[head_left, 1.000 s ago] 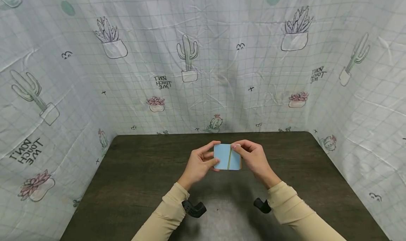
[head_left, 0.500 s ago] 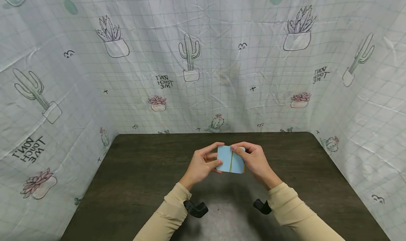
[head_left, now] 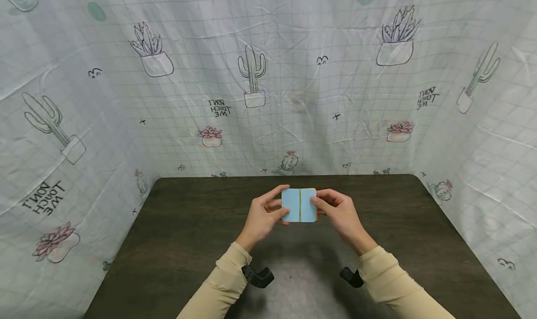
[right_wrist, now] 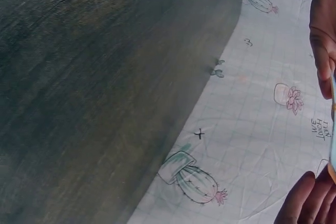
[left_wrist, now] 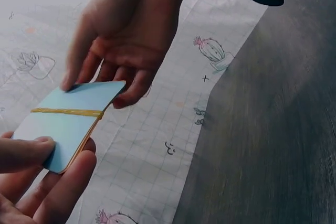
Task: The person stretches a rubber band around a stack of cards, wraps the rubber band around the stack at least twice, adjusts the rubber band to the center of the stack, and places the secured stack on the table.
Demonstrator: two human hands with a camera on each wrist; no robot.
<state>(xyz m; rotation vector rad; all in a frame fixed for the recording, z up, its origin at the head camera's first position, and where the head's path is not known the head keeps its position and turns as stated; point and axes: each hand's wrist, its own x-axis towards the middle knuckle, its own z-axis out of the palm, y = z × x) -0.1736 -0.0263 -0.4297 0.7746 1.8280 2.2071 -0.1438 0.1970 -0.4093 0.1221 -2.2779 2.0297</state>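
Note:
A small stack of light blue cards with rounded corners and an orange edge is held up over the table. Around its middle runs a yellow rubber band, seen as two close strands in the head view. My left hand pinches the stack's left side, thumb on the blue face and fingers behind. On the opposite side, my right hand pinches the right edge, its thumb tip on the face. In the right wrist view only a sliver of the stack shows at the right border.
Below the hands lies a dark wood-grain table. A white cloth printed with cacti hangs behind it and along both sides. Each wrist carries a black camera mount.
My right thumb has slid from the band at the stack's top to its right edge. The band now runs straighter, nearer the middle. The stack has shifted slightly up and left.

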